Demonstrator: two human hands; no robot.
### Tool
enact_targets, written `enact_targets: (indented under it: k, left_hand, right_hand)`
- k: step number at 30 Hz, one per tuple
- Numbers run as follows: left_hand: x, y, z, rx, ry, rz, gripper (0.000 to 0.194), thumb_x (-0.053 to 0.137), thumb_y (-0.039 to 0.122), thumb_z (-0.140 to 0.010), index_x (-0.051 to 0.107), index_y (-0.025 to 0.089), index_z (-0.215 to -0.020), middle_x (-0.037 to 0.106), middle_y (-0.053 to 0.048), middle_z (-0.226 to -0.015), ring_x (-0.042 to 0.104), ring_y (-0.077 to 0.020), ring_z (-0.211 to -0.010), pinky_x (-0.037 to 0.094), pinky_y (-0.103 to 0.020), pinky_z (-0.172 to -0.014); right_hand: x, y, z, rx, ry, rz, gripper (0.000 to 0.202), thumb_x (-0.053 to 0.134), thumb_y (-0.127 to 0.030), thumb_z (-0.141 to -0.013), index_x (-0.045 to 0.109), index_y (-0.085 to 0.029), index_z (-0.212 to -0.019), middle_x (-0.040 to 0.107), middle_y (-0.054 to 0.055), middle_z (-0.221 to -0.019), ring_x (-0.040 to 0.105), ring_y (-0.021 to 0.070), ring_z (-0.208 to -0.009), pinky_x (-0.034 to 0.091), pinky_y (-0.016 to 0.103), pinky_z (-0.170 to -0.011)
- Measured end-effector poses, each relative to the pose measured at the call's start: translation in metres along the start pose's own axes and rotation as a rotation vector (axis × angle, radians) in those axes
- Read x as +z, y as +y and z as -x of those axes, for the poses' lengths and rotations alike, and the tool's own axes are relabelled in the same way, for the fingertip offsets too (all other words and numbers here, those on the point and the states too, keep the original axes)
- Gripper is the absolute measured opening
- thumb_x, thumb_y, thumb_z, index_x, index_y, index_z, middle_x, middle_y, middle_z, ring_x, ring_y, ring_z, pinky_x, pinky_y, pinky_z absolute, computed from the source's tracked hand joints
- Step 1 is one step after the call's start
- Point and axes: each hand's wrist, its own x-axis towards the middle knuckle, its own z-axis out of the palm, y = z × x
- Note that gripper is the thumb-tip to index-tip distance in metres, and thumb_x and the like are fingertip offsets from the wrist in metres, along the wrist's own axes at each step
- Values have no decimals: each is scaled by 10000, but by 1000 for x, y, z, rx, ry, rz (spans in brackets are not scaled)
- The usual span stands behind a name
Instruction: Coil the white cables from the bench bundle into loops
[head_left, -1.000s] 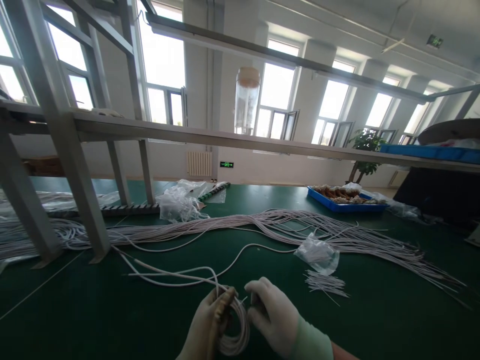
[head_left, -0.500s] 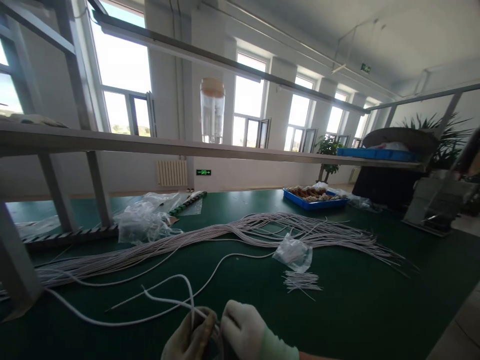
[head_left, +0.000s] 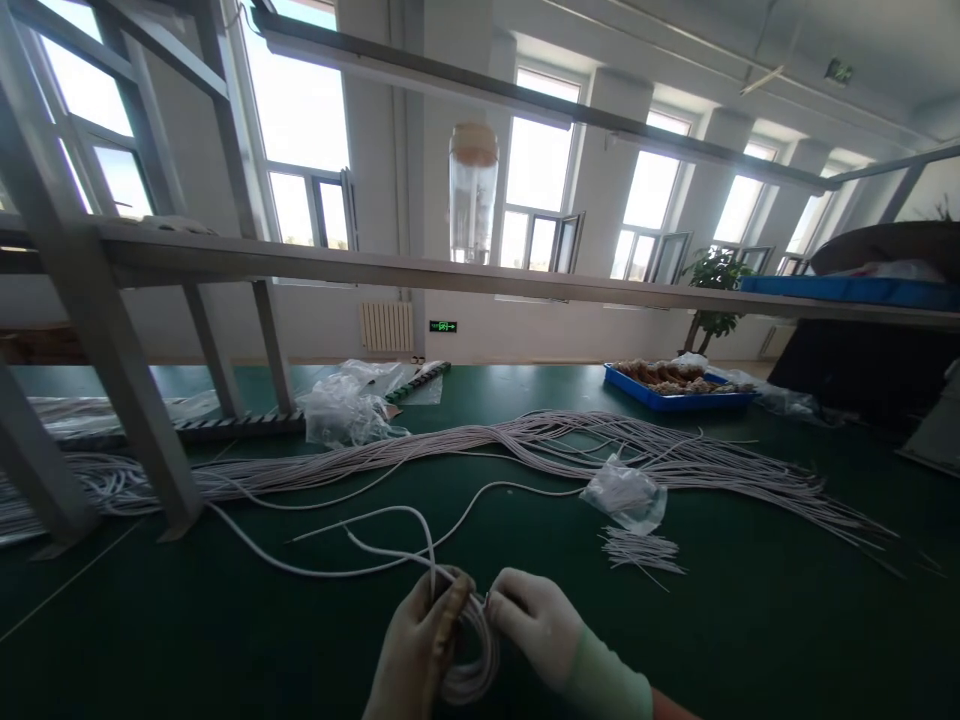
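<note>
Both my hands wear light gloves and meet near the bottom edge over a green table (head_left: 750, 620). My left hand (head_left: 416, 650) grips a small coil of white cable (head_left: 474, 672). My right hand (head_left: 536, 625) pinches the same coil from the right side. The cable's loose end (head_left: 360, 545) loops away to the left across the table. Just beyond my right hand lie a small bunch of short white ties (head_left: 641, 550) and a clear plastic bag (head_left: 624, 493).
A long bundle of white cables (head_left: 525, 445) runs across the table. Crumpled plastic bags (head_left: 345, 412) lie at the back left. A blue tray (head_left: 679, 400) with brown parts sits at the back right. Grey frame legs (head_left: 112, 380) stand at left under a shelf rail (head_left: 465, 275).
The view swung right and back. My hands stay together on the coil, and the cable's loose loop has shifted slightly on the table.
</note>
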Motion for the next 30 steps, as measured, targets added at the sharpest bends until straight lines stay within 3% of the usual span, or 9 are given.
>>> enact_targets:
  k: [3,7,9,12,14,18,24,30]
  left_hand:
    - [-4,-4,-4,-69,-48,4,533,567,625,-878,572,170,-1156,661,-126,-1078,664,-327,-1012,548,-451,-864]
    - [-8,-5,-4,-66,-94,12,623,586,701,-837,602,177,-1173,688,-119,-1076,670,-321,-999,552,-433,-872]
    - [-11,-5,-2,-58,-121,34,650,596,731,-802,626,185,-1152,695,-126,-1092,677,-321,-992,558,-440,-888]
    - [-14,-6,3,10,-112,31,681,599,738,-775,634,180,-1165,662,-160,-1197,654,-347,-1091,553,-459,-937]
    - [-17,-8,5,52,-125,18,669,559,722,-810,622,172,-1184,653,-170,-1207,648,-353,-1107,554,-462,-930]
    - [-21,-7,4,40,-205,-17,646,669,648,-767,613,169,-1198,656,-164,-1206,640,-361,-1119,547,-470,-948]
    - [-19,5,9,-73,-242,125,491,537,593,-906,648,178,-1145,682,-135,-1116,671,-322,-1059,552,-462,-946]
    - [-8,11,9,-92,-234,43,419,746,479,-764,677,201,-1068,699,-94,-1033,666,-321,-1000,549,-463,-941]
  right_hand:
    - [0,-5,2,-64,31,110,151,599,-284,-951,641,-168,-864,589,6,-817,564,177,-730,466,287,-651]
    - [-7,-15,4,118,-130,-32,236,489,-320,-1004,607,-160,-877,556,-6,-730,506,148,-599,421,266,-548]
    - [-10,-18,6,122,-142,-74,259,421,-312,-1019,592,-159,-900,535,-10,-713,479,141,-562,422,270,-529]
    - [-13,-20,12,-97,13,110,153,503,-245,-962,627,-170,-1013,593,41,-882,569,190,-726,521,330,-665]
    - [-13,-19,15,-231,74,277,186,603,-210,-898,656,-200,-1076,602,63,-1022,596,225,-860,546,365,-761]
    - [-14,-16,16,-277,37,409,183,664,-257,-905,685,-229,-1084,602,73,-1098,604,244,-909,551,370,-770]
    - [-18,-20,12,-408,-47,778,190,598,-368,-983,685,-232,-1083,628,73,-1034,556,232,-822,465,360,-692]
    - [-13,-22,15,-511,-28,926,222,522,-319,-1007,641,-199,-864,581,40,-800,431,179,-647,374,349,-628]
